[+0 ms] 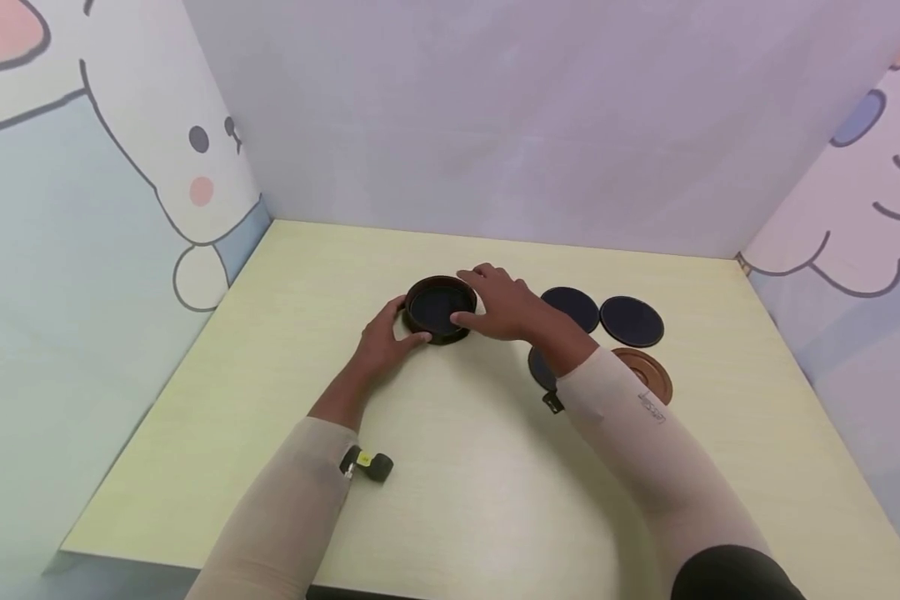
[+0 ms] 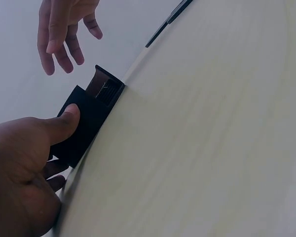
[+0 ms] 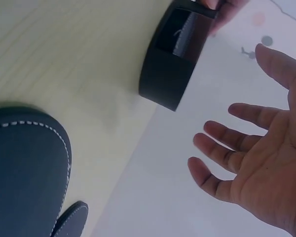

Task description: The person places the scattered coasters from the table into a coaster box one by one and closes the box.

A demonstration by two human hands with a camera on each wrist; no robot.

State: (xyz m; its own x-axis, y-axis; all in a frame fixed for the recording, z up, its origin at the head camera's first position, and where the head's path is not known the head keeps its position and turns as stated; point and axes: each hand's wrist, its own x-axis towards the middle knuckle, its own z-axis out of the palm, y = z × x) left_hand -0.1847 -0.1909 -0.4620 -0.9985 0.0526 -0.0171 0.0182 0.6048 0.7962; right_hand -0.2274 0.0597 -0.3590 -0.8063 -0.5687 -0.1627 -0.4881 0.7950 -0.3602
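My left hand (image 1: 382, 340) grips a round black coaster holder (image 1: 433, 307) on the table, thumb pressed on its near wall. In the left wrist view the holder (image 2: 79, 128) has a cutout in its side. Through that cutout, in the right wrist view, a dark coaster edge with pale stitching (image 3: 185, 34) shows inside. Just over the holder's right side, my right hand (image 1: 504, 307) hovers with fingers apart and holds nothing. Round dark coasters (image 1: 632, 322) lie to the right; one is partly hidden beneath my right forearm.
A brown round disc (image 1: 654, 377) lies near the coasters, partly covered by the right sleeve. A small black tab (image 1: 552, 403) sticks out by the forearm. Walls with cartoon drawings border the pale table (image 1: 465, 467) at the back and sides.
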